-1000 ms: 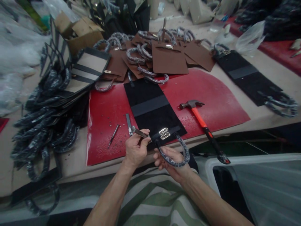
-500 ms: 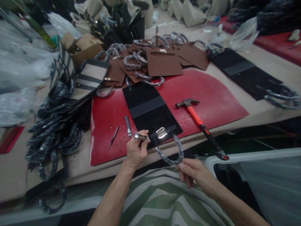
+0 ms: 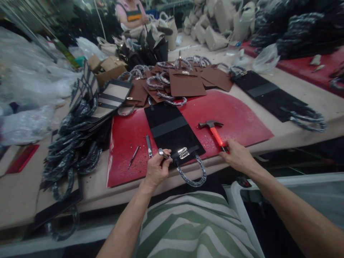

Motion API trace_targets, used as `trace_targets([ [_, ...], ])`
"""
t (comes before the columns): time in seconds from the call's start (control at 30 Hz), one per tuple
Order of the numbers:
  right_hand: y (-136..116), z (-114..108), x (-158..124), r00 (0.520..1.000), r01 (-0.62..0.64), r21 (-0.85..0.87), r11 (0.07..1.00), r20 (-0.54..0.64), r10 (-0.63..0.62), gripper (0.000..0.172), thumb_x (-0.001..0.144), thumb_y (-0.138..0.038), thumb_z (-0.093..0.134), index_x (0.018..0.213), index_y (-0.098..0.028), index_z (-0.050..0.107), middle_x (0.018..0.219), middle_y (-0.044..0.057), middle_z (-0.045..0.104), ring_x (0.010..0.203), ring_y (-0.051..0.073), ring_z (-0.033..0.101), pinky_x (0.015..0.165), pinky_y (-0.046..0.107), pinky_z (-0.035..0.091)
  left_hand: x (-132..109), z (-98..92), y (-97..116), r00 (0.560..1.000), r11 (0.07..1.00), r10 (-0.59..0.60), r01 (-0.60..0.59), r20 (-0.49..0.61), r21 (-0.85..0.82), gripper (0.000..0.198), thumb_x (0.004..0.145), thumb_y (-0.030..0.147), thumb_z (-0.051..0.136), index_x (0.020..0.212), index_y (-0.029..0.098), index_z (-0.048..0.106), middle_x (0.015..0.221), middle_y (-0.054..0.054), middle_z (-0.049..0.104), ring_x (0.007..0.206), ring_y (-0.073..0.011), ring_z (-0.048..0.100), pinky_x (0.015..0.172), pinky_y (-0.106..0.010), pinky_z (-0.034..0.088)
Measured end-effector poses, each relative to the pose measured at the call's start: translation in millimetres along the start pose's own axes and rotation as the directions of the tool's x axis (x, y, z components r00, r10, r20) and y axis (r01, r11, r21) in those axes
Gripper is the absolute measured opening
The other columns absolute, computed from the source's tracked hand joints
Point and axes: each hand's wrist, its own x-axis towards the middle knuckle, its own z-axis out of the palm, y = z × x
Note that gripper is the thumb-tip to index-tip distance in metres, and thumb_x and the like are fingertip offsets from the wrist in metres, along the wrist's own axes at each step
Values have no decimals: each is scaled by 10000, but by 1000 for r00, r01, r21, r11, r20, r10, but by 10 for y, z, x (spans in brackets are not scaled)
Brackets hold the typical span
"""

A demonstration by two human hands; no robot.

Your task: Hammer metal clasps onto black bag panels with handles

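Observation:
A black bag panel (image 3: 172, 125) lies across the red mat, its plastic-wrapped loop handle (image 3: 200, 175) hanging over the table's front edge. Shiny metal hardware (image 3: 184, 153) sits on the panel near that handle. My left hand (image 3: 157, 168) is closed around a short metal punch (image 3: 162, 153) with a round end, at the panel's near left corner. To the right, my right hand (image 3: 238, 156) grips the dark part of a claw hammer's handle; the hammer (image 3: 215, 134) has an orange neck and its head rests on the mat. The fingers partly hide the grip.
Left of the panel, a thin tool (image 3: 133, 156) and a flat metal tool (image 3: 148, 146) lie on the red mat (image 3: 236, 111). Brown panels (image 3: 186, 84) pile up behind. Black panels with wrapped handles (image 3: 67, 150) are stacked left; another black panel (image 3: 268, 93) lies right. A person (image 3: 131, 14) is at the back.
My right hand has left the loop handle and moved right and up onto the hammer's handle. My left hand keeps the punch at the panel's corner. The view has shifted slightly.

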Motion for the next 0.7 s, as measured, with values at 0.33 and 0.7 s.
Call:
trace_targets([
  [0.33, -445, -39, -4, 853, -517, 820, 245, 516, 74, 118, 793, -283, 575, 783, -187, 506, 585, -51, 434, 421, 73, 357, 403, 202, 292, 9, -3, -21, 999, 999, 1, 0, 38, -37, 119, 870, 180, 568, 964, 174, 642, 1054, -99, 728, 974, -212, 703, 872, -351, 573],
  [0.7, -966, -651, -685, 891, 450, 284, 846, -202, -406, 355, 977, -490, 417, 744, -225, 459, 542, -30, 464, 441, 114, 413, 457, 258, 272, 12, 27, -25, 999, 999, 22, -21, 41, -37, 162, 857, 147, 573, 993, 196, 647, 1084, -92, 726, 1058, -230, 694, 947, -379, 569],
])
